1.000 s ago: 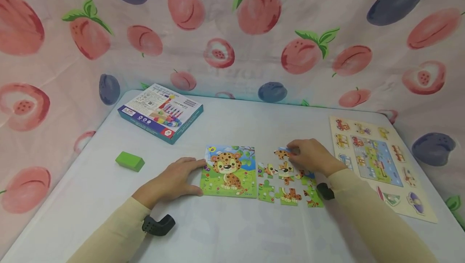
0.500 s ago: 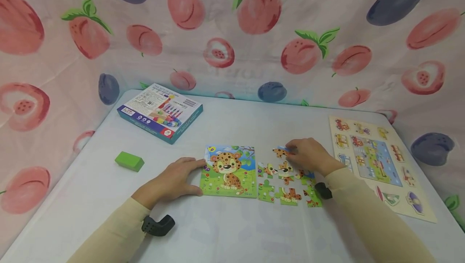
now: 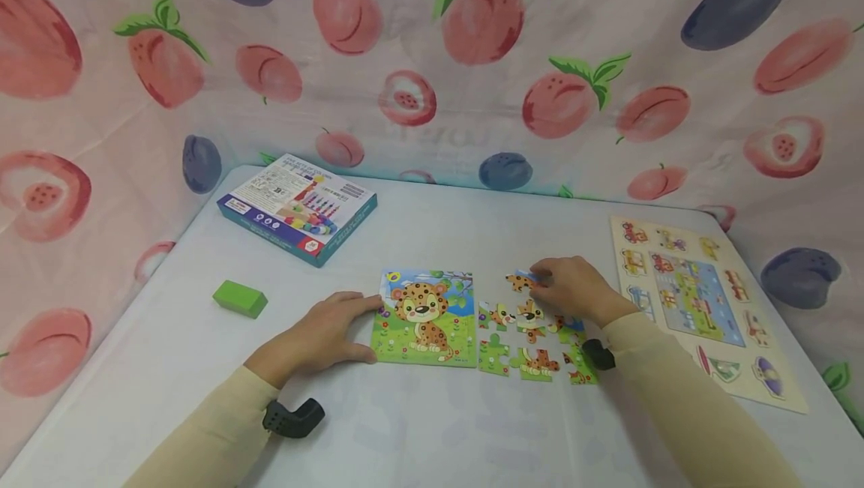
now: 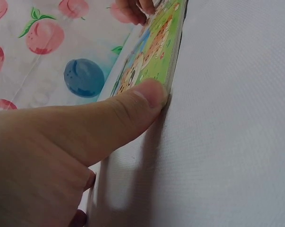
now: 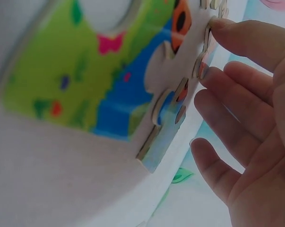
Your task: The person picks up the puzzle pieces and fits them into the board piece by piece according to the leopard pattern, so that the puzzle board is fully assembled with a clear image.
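Note:
A square leopard picture board (image 3: 427, 319) lies flat on the table. My left hand (image 3: 316, 339) rests against its left side, thumb at the lower corner and a finger higher up; the left wrist view shows the thumb (image 4: 149, 93) straight on the edge. To the right of the board, several loose jigsaw pieces (image 3: 538, 365) lie in rough rows with gaps between them. My right hand (image 3: 574, 289) pinches a spotted jigsaw piece (image 3: 519, 282) in the far row between thumb and finger. In the right wrist view, its other fingers spread loosely beside the pieces.
A boxed set (image 3: 297, 207) lies at the back left, with a green block (image 3: 240, 299) nearer. A wooden vehicle puzzle board (image 3: 709, 308) lies on the right, close to the right forearm. A fruit-print cloth (image 3: 459, 109) hangs behind the white-covered table.
The right hand and its spotted jigsaw piece have shifted very slightly left. My left hand stays at the picture board's edge.

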Action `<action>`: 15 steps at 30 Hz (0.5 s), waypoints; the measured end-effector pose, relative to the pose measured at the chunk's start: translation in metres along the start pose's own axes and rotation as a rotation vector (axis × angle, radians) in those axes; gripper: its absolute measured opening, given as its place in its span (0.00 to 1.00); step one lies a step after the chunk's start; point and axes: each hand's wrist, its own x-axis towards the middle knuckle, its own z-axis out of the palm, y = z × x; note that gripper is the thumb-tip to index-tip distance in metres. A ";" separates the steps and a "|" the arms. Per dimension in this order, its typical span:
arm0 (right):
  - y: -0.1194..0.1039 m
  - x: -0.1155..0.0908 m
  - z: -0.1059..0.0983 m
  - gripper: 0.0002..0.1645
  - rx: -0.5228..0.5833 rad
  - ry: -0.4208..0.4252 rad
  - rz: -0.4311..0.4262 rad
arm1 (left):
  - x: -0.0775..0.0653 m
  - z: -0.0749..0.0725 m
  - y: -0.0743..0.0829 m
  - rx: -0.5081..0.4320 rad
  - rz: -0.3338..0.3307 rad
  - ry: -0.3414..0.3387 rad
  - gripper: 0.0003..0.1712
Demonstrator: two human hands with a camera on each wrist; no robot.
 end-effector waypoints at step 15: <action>-0.002 0.001 -0.001 0.27 0.012 0.004 -0.045 | 0.000 0.000 0.001 -0.008 -0.009 -0.002 0.46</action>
